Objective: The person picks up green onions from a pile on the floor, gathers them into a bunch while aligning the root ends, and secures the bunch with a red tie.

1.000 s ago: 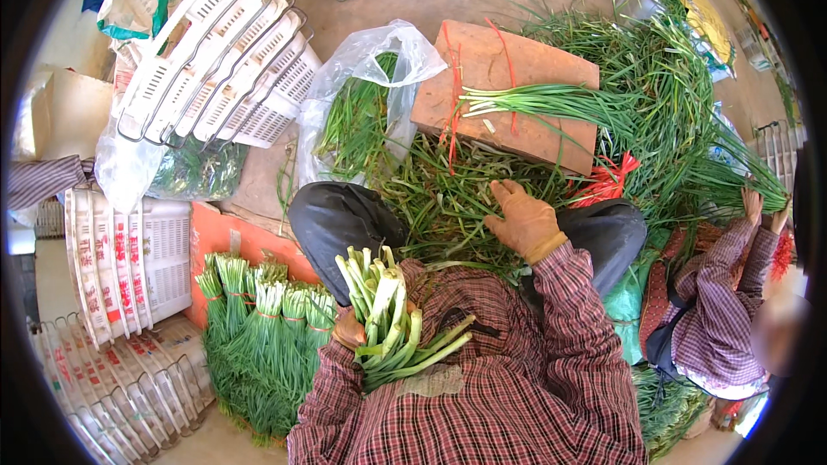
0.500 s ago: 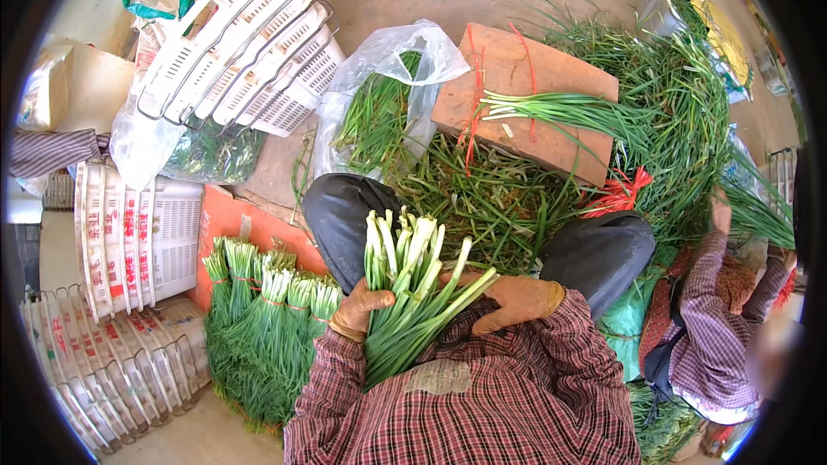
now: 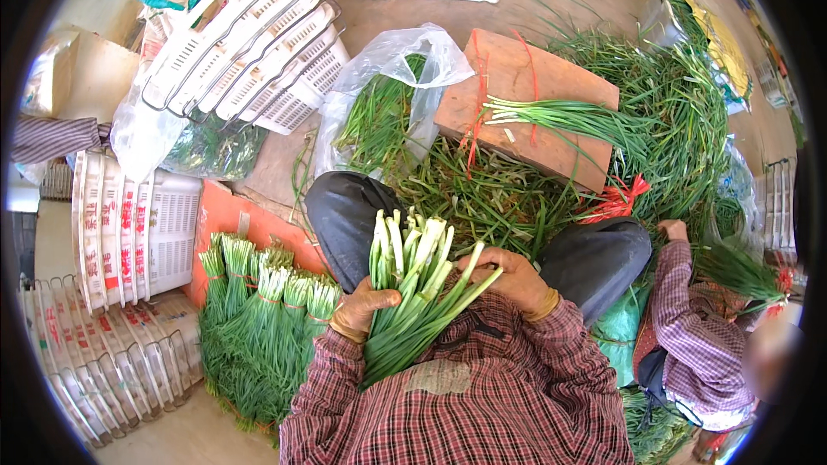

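1. The loose heap of green onions (image 3: pixel 680 112) is the biggest thing, spread over the ground from 12 to 3 o'clock of the person's knees.
2. The stacked white plastic crates (image 3: pixel 250 52) lie at 10 o'clock, with more crates at 8 o'clock.
3. The tied bundles of green onions (image 3: pixel 258 327) lie in a row at 8 o'clock, just beside the person's left arm.
4. The brown wooden board (image 3: pixel 534 95) sits at 1 o'clock with a few onion stalks laid across it and red ties on it.
5. The clear plastic bag (image 3: pixel 405 60) at 12 o'clock holds more greens.
6. The bunch of green onions (image 3: pixel 413 293) is in the lap, white ends up and fanned out.
7. The left hand (image 3: pixel 362 310) is closed around the bunch's lower part; the right hand (image 3: pixel 508 280) is curled against its right side.
8. Judged risk: the white ends stand uneven and splayed, so a slack grip could let outer stalks slide out into the heap.
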{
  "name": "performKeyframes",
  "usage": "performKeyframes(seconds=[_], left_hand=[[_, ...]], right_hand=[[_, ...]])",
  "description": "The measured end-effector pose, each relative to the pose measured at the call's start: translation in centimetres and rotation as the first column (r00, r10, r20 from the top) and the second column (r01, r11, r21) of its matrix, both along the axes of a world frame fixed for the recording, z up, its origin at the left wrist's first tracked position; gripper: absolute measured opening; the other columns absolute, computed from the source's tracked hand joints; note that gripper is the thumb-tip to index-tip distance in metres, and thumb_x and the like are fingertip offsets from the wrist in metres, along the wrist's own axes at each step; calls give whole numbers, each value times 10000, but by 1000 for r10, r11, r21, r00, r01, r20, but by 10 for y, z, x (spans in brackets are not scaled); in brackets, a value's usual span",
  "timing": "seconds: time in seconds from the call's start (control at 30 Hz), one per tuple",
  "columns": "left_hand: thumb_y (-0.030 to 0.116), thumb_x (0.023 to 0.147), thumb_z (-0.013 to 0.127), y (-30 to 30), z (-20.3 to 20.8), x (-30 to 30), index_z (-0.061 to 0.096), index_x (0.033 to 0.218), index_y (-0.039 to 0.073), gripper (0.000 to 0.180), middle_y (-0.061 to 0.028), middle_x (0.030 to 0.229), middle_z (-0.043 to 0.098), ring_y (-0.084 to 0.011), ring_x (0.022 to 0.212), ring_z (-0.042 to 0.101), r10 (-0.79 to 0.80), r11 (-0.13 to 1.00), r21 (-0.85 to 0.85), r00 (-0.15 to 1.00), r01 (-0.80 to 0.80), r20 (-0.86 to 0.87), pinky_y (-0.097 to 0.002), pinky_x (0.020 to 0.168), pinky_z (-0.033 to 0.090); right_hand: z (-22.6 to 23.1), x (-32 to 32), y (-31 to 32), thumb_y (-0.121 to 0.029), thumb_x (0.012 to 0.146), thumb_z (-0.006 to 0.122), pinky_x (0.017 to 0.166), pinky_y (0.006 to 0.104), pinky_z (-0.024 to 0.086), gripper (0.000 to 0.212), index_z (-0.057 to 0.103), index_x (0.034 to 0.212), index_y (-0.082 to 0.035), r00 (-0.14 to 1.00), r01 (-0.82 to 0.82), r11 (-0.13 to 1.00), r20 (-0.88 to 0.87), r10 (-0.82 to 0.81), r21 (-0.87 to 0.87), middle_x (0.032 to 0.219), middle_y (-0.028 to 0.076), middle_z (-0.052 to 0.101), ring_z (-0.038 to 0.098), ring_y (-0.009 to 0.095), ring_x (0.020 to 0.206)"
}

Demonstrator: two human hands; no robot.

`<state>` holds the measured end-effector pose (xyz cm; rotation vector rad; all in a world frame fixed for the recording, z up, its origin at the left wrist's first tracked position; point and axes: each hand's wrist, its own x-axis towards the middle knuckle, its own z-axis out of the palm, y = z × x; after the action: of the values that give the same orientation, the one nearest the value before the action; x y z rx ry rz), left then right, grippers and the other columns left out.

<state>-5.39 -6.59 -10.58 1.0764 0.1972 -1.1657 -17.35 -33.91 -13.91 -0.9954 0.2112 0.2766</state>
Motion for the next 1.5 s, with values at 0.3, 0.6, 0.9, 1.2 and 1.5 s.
performKeyframes(seconds=[0.3, 0.6, 0.9, 1.2, 1.5], left_hand=[[106, 834, 843, -6, 1, 3, 585, 1358, 0, 593, -85, 1243, 685, -193, 1094, 646, -80, 995, 75, 992, 72, 97, -336, 988, 507], [72, 796, 865, -22, 31, 4, 634, 1312, 9, 569, -67, 1204, 703, -172, 1065, 648, -298, 936, 244, 940, 254, 166, -326, 969, 513], [211, 880, 823, -19, 25, 14, 653, 1278, 32, 468, -18, 1071, 702, -114, 938, 636, -371, 920, 187, 919, 343, 137, -284, 842, 530], [298, 899, 805, -25, 33, 25, 667, 1246, 40, 453, -12, 1074, 703, -115, 941, 628, -358, 933, 97, 925, 347, 129, -299, 847, 523], [197, 885, 811, -37, 40, 27, 503, 1437, 22, 657, -48, 1270, 638, -143, 1124, 591, -340, 940, 140, 869, 310, 360, -317, 986, 492]], right_hand=[[27, 4, 18, -241, 876, 812, 1116, 378, 421, 934, 253, 1590, -18, 997, -58, 978, 66, 46, 201, 1494, 134, 491, 521, 236, 1332], [29, 50, 53, -112, 898, 793, 1009, 299, 501, 834, 311, 1577, -55, 920, 390, 914, -78, -383, 110, 1367, 91, 567, 592, 158, 1152], [40, 82, 52, -64, 816, 858, 983, 305, 515, 922, 327, 1570, -63, 984, 169, 984, 47, -172, 54, 1363, 137, 553, 586, 159, 1147], [48, 108, 45, -172, 859, 833, 877, 266, 533, 484, 658, 1298, -63, 988, 151, 980, 42, -147, -129, 1140, 34, 687, 645, 109, 971], [48, 99, 37, -92, 900, 757, 894, 269, 523, 353, 677, 1241, -54, 968, 244, 949, 106, -227, -201, 1148, 22, 684, 626, 96, 984]])
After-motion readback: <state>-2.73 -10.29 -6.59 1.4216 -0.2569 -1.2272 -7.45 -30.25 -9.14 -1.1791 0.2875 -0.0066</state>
